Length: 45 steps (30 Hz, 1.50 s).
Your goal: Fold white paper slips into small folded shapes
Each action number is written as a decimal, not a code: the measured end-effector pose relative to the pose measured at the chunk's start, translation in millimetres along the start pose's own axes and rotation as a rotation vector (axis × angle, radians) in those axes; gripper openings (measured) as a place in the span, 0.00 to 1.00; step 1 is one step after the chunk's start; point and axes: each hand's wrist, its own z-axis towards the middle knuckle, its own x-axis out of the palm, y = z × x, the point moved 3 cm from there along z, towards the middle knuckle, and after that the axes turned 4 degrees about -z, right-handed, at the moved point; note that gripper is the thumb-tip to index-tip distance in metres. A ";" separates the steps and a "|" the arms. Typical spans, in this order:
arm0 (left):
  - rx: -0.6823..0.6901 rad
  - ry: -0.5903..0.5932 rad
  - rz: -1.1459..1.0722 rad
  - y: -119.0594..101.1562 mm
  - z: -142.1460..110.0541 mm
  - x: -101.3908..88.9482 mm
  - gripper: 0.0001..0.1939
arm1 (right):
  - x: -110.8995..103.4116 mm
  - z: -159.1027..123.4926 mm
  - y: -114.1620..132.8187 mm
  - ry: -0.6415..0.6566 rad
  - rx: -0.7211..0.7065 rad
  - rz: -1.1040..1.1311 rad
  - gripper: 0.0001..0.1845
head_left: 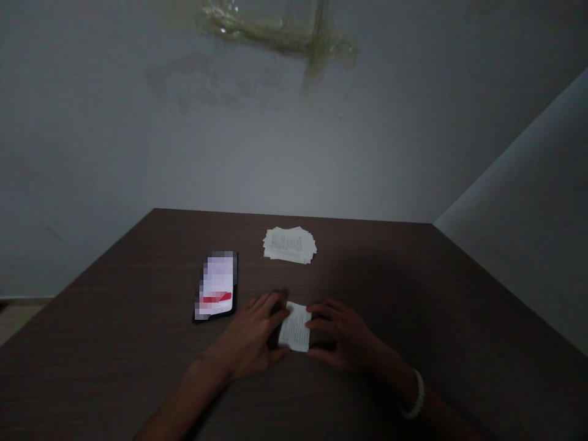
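Note:
A small white piece of paper point(295, 327) with printed lines lies between my two hands, low over the table. Along its left edge, my left hand point(253, 334) has curved fingers at the upper part and the thumb by the lower corner. My right hand point(345, 334) grips the opposite edge the same way, fingertips on the upper right and thumb near the bottom corner. Whether the paper rests on the tabletop or is slightly raised, I cannot tell. A white beaded bracelet point(417, 395) circles my right wrist.
Beyond my hands, a loose pile of similar printed papers point(289, 245) sits near the back of the dark wooden table point(138, 269). A phone point(217, 285) with a lit, blurred screen lies to the left. A grey wall point(294, 153) with tape stands behind.

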 end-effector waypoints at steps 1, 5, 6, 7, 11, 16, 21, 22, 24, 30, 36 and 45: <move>0.016 -0.001 -0.006 -0.4 0.1 0.0 0.26 | 0.4 0.0 0.4 -0.004 0.013 -0.009 0.20; 0.027 -0.002 -0.015 -0.2 0.3 0.8 0.18 | 0.9 1.0 3.5 -0.003 0.070 -0.060 0.15; 0.018 -0.012 -0.015 0.3 0.6 1.2 0.17 | 1.1 1.4 4.4 -0.006 0.085 -0.081 0.13; 0.008 -0.028 -0.014 1.1 1.0 1.8 0.16 | 1.6 1.7 5.2 -0.009 0.100 -0.103 0.12; -0.023 -0.097 0.014 3.8 4.4 6.8 0.13 | 3.8 2.7 7.7 -0.023 0.140 -0.190 0.11; -0.019 -0.139 0.066 6.1 7.5 15.0 0.11 | 5.4 1.9 10.4 -0.016 0.149 -0.248 0.14; -0.028 -0.164 0.061 9.9 8.1 18.1 0.10 | 7.2 2.3 14.1 -0.047 0.122 -0.231 0.14; -0.028 -0.172 0.054 10.4 8.2 18.2 0.09 | 6.7 2.8 15.3 -0.056 0.102 -0.221 0.15; -0.024 -0.183 0.042 10.9 8.8 18.0 0.08 | 5.7 4.1 17.7 -0.047 0.051 -0.206 0.17; -0.038 -0.160 0.026 10.7 10.7 14.7 0.07 | 3.4 6.3 18.4 0.019 0.017 -0.233 0.20; -0.049 -0.168 -0.015 15.0 10.0 13.8 0.09 | 5.6 5.7 16.9 0.049 0.031 -0.256 0.21; -0.061 -0.199 -0.071 10.8 9.1 12.2 0.08 | 12.8 5.3 13.5 0.123 -0.094 -0.265 0.28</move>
